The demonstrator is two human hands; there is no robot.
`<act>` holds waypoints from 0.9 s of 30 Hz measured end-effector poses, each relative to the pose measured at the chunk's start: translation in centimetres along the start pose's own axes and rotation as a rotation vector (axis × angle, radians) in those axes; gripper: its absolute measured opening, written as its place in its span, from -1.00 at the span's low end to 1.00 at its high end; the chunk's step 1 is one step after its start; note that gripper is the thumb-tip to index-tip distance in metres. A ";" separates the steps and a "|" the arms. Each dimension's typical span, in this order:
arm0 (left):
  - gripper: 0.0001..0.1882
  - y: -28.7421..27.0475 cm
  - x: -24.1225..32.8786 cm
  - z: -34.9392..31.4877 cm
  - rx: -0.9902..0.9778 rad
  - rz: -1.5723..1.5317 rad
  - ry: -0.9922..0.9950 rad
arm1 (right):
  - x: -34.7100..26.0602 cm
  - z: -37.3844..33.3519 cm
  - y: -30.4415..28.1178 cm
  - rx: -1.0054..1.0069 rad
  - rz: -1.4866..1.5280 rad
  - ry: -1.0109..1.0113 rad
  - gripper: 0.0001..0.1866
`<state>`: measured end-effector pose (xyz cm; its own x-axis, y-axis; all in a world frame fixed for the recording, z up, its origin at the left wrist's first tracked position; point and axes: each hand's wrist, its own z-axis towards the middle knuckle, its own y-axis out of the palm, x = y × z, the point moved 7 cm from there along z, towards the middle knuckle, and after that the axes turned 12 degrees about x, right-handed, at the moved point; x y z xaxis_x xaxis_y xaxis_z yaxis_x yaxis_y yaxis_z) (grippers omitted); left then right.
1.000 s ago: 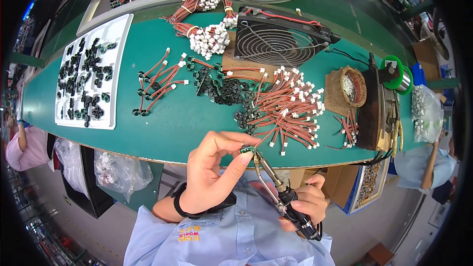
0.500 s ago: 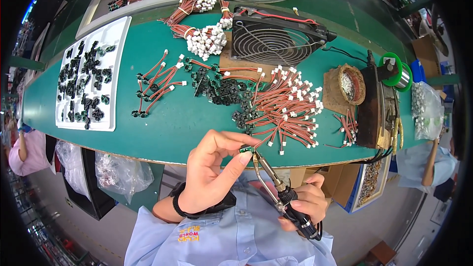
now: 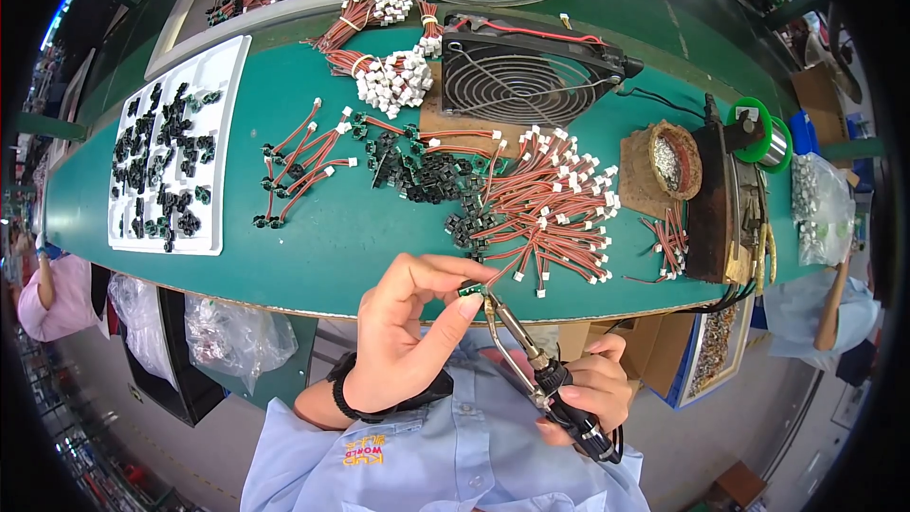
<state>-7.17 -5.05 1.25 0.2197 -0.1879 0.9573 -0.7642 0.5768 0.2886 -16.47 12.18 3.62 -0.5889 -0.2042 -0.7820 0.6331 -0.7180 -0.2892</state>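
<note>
My left hand (image 3: 406, 327) pinches a small green circuit board (image 3: 469, 290) between thumb and fingers, just past the table's near edge. In my right hand (image 3: 595, 393) is a soldering iron (image 3: 552, 377) with a thin curved metal tube along its side. Its tip meets the board's right end, where a red-brown wire runs off toward the table; whether solder has melted there is too small to see. Beyond the hands lie a fan of red-brown wires with white connectors (image 3: 559, 218) and a heap of black components on green boards (image 3: 431, 175).
A white tray (image 3: 213, 213) of small boards lies left, beside several wired boards (image 3: 294, 171). Bundled wires (image 3: 393, 81) and a black fan (image 3: 526, 81) stand at the back. Rightward are a round tip-cleaning pot (image 3: 656, 147) and a green solder spool (image 3: 755, 137). Other people work at both sides.
Both hands, the board and the soldering iron hold almost the same place. The view has shifted very slightly.
</note>
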 end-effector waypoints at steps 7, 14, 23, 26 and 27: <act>-0.85 -0.3 0.0 0.2 0.011 -0.030 -0.025 | -0.2 0.2 -0.5 -0.028 -0.009 -0.011 -0.53; -0.85 -0.5 -0.2 0.6 0.008 -0.167 -0.274 | 4.6 -1.4 -5.0 0.694 -0.241 0.269 -0.49; -0.83 -0.5 -0.8 0.4 -0.007 -0.316 -0.374 | 5.9 0.0 -5.6 0.740 -0.324 0.370 -0.51; -0.83 -0.4 -1.0 0.5 -0.011 -0.322 -0.381 | 3.6 -1.2 -5.2 0.703 -0.255 0.187 -0.53; -0.83 -0.5 -1.0 0.6 -0.003 -0.308 -0.364 | 2.2 -0.6 -4.2 0.549 -0.227 0.012 -0.54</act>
<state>-7.39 -5.59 0.16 0.2084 -0.6163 0.7595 -0.6952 0.4528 0.5583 -20.17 15.11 2.79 -0.6715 -0.0003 -0.7410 0.1375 -0.9827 -0.1242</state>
